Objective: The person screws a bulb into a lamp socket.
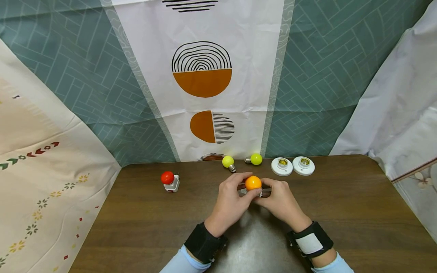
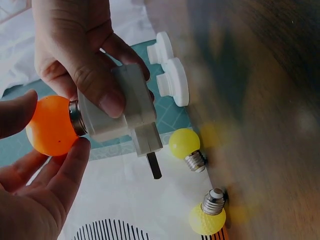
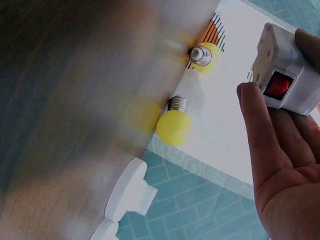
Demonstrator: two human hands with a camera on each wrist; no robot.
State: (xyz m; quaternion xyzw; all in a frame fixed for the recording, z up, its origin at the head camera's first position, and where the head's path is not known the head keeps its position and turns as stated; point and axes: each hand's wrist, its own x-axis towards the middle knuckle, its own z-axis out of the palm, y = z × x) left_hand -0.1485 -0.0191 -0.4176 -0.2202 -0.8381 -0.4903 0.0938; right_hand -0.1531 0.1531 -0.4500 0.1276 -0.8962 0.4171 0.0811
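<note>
Between both hands, above the table, is an orange light bulb (image 1: 253,182) whose metal base sits in the mouth of a white plug-in socket (image 2: 117,107). My left hand (image 1: 230,199) pinches the round glass with thumb and fingers. On the socket's body, my right hand (image 1: 283,201) keeps its grip, thumb on one side and fingers on the other. In the left wrist view a plug prong points away from the socket. The right wrist view shows a red rocker switch (image 3: 278,86) on the socket's end.
Two yellow bulbs (image 1: 228,162) lie at the table's back edge, just beyond the hands. Right of them are two round white lamp holders (image 1: 282,167). A red bulb (image 1: 167,177) in another white plug-in socket (image 1: 172,185) lies to the left. Patterned cloths hang behind the wooden table (image 1: 143,227).
</note>
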